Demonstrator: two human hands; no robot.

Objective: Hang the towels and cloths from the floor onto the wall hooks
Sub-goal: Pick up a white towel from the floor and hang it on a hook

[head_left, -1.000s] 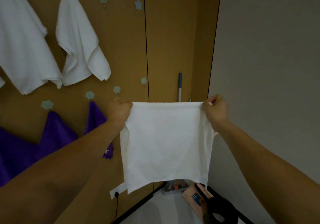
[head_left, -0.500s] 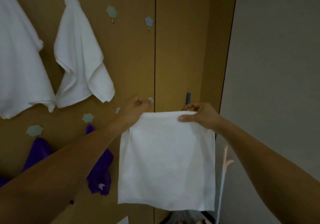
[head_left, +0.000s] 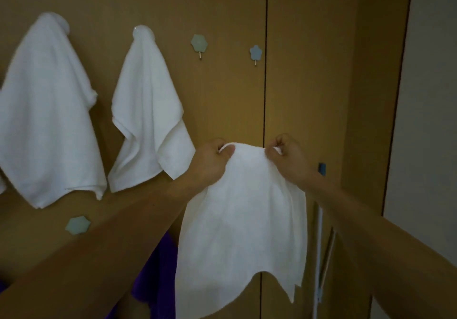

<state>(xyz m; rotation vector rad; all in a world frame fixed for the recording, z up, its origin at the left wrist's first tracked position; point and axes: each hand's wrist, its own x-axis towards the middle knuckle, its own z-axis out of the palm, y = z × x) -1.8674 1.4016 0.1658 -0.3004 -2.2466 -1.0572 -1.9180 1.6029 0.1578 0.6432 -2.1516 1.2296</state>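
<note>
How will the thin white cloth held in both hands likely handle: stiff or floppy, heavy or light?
Probably floppy: the white cloth sags in folds between the left hand and right hand, its lower edge hanging unevenly. Likely light: only a pinch at the top edge carries it. It should drape easily over the green hook.

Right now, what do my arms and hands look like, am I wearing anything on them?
The left forearm and right forearm are bare to the frame edge: no sleeves or cuffs show. The left hand and right hand wear no gloves, and no watch, bracelet or ring is visible.
</note>
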